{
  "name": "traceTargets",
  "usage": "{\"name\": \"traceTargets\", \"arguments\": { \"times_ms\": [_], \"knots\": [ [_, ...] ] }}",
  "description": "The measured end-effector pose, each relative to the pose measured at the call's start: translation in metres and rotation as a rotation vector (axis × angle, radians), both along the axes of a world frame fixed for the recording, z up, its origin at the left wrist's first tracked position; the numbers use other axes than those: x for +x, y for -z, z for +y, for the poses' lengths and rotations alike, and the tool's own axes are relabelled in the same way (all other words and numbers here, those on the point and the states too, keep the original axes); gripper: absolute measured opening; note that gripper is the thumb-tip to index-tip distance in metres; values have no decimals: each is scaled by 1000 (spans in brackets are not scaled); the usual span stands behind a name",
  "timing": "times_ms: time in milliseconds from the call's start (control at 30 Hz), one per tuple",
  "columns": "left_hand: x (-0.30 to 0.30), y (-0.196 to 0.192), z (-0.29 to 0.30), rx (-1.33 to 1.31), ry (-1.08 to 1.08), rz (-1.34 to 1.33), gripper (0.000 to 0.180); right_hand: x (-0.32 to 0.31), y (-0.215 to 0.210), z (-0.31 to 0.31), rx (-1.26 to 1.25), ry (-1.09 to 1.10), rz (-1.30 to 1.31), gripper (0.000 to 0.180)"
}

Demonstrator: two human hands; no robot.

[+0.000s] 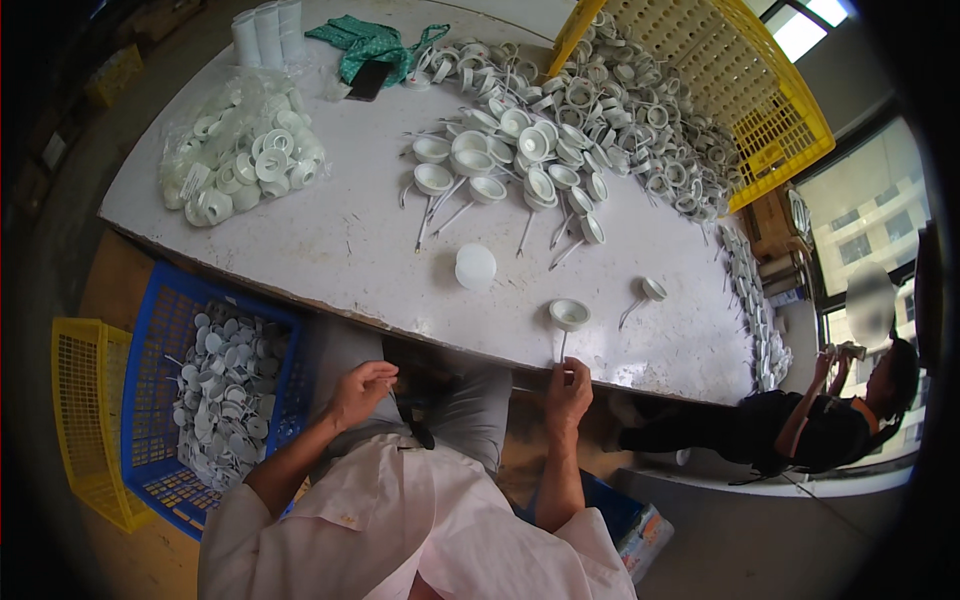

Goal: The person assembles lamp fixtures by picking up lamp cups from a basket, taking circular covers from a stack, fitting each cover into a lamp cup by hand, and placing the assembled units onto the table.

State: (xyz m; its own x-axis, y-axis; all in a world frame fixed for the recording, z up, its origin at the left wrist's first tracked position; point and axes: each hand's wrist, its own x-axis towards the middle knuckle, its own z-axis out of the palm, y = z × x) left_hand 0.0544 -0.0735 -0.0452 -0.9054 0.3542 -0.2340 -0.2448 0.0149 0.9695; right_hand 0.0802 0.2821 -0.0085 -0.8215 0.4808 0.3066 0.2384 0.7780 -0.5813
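Observation:
My right hand (569, 395) is at the table's front edge, its fingers closed at the end of a short white cable. That cable leads up to a white round downlight housing (569, 315), which sits cup side up on the table. My left hand (362, 394) hovers over my lap, off the table, with fingers and thumb drawn together; what they hold, if anything, is too small to make out. Behind the hands lie white round discs (475, 267), overlapping. Another small downlight housing (653, 289) with its cable lies farther right.
Many cabled housings (487, 190) spread across the table (370, 270), below a heap of white rings (640, 110) spilling from a yellow crate (790, 130). A clear bag of white rings (245, 160) stands left. A blue crate (140, 400) holds discs. Another person (830, 425) is at right.

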Motion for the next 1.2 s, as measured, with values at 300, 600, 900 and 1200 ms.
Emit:
{"name": "traceTargets", "arguments": {
  "times_ms": [300, 600, 900, 1200],
  "knots": [
    [-14, -44, 109, 352, 125, -146, 57, 36, 23, -69, -1199, -152, -66, 8],
    [-16, -35, 86, 32, -112, 163, 73, 41, 31, -100, -925, -560, -357, 10],
    [-22, -32, 60, 25, -275, 231, 75, -113, -25, -80, -543, -166, -150, 34],
    [-13, -37, 50, -11, -276, 236, 75, -139, -23, -83, -701, -273, -134, 35]
  ]
}}
